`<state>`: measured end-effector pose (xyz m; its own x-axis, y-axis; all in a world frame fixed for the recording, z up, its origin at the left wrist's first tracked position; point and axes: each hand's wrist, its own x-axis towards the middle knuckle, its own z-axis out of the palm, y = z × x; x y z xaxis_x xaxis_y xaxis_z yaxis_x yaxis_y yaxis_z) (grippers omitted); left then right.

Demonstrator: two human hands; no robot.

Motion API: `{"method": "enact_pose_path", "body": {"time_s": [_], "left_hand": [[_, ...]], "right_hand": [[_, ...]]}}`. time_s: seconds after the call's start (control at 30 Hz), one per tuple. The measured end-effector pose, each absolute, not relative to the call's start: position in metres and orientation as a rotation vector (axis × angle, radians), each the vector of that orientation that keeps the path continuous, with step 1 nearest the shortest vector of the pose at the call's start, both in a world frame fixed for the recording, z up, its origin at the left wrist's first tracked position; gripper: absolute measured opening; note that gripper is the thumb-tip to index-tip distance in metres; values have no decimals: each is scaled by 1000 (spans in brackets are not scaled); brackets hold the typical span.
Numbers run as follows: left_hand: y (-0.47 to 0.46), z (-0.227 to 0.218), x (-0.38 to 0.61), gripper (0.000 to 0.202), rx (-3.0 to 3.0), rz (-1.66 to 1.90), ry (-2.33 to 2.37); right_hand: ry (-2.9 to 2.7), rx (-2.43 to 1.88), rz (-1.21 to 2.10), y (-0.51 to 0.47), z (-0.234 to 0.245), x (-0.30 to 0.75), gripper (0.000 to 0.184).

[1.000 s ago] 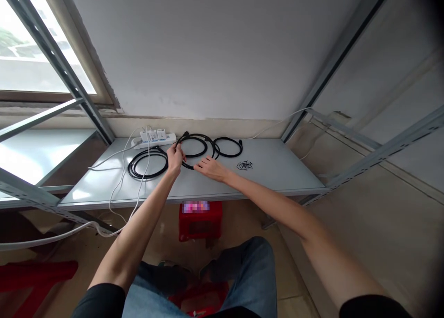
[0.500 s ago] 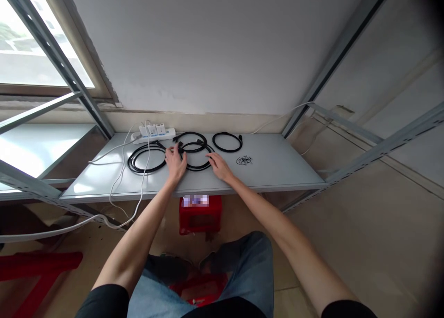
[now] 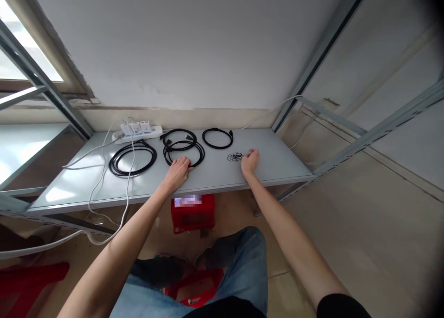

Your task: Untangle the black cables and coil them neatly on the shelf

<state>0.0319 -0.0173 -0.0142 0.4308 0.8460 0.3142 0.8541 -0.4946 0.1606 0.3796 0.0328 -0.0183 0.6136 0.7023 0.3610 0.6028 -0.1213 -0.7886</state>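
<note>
The left hand [image 3: 178,171] touched a cable [image 3: 203,157] left of the black strands [image 3: 235,156]. The right hand [image 3: 249,162] was beside them. Both grips were unclear.

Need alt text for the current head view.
A person's left hand rests by two overlapping black cable coils on a grey shelf; the right hand is beside a pile of thin black strands. A white power strip lies at back left.

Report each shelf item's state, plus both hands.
Left cable, coiled
Front middle cable, coiled
Rear middle cable, coiled, overlapping front one
Right cable, coiled, separate
Thin black strands, heaped
Power strip, adapters plugged in
White cords, some over shelf edge
Left hand, at front middle cable
Right hand, beside strands, grip unclear
</note>
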Motion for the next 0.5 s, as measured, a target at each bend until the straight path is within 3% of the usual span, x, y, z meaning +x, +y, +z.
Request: {"method": "enact_pose_path", "body": {"time_s": [0.13, 0.5], "left_hand": [[-17, -16, 33, 26, -2628, -566, -1590], [-22, -7, 39, 31, -2514, -496, -1615]], "right_hand": [[-1167, -1911, 225, 37, -18, 376, 26], [-1265, -2013, 194, 45, -24, 378, 29]]}}
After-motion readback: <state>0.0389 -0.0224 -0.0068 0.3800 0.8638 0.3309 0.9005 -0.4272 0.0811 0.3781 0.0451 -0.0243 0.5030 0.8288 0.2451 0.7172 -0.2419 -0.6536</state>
